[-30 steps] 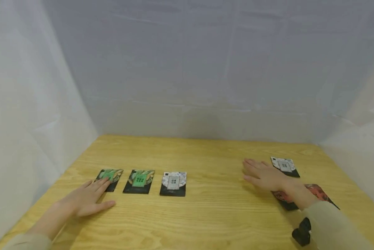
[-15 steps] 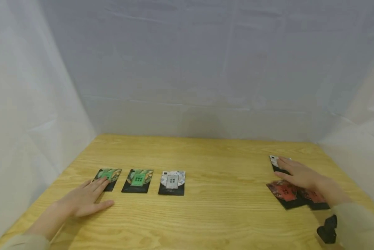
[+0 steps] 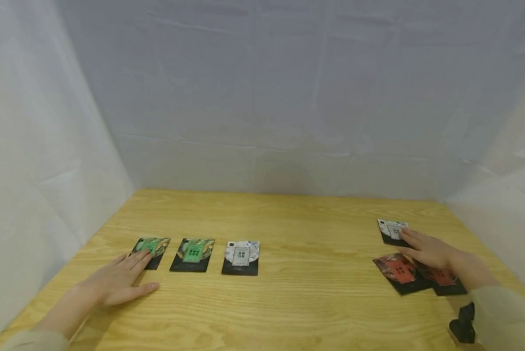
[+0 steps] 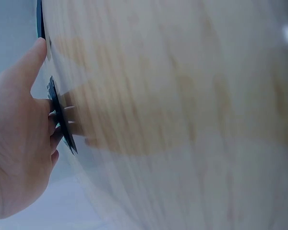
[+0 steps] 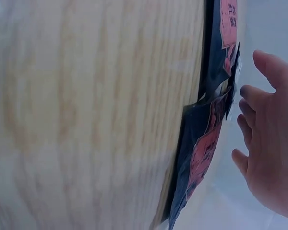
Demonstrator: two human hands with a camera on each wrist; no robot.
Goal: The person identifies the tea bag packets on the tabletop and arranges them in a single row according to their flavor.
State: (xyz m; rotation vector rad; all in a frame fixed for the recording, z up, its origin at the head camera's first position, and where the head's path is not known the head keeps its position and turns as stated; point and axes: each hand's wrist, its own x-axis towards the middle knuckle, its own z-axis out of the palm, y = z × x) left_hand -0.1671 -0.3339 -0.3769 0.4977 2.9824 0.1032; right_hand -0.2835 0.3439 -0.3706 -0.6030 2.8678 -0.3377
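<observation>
On the left of the table, my left hand (image 3: 119, 280) lies flat, its fingertips on a green and black packet (image 3: 159, 246). Beside that lie a second green packet (image 3: 193, 254) and a white and black packet (image 3: 240, 258) in a row. At the right, my right hand (image 3: 431, 251) reaches out with extended fingers, its fingertips at the near right edge of another white packet (image 3: 387, 231). Below the palm are two overlapping red and black packets, one red packet (image 3: 400, 274) to the left and another red packet (image 5: 201, 153) partly under the hand in the head view.
The wooden table (image 3: 306, 302) is enclosed by white sheeting (image 3: 289, 97) at the back and both sides. A black device (image 3: 463, 324) sits at the right sleeve.
My right hand has moved right from the table's middle-right to the white packet, then drawn back slightly, uncovering more of it. My left hand has stayed in place.
</observation>
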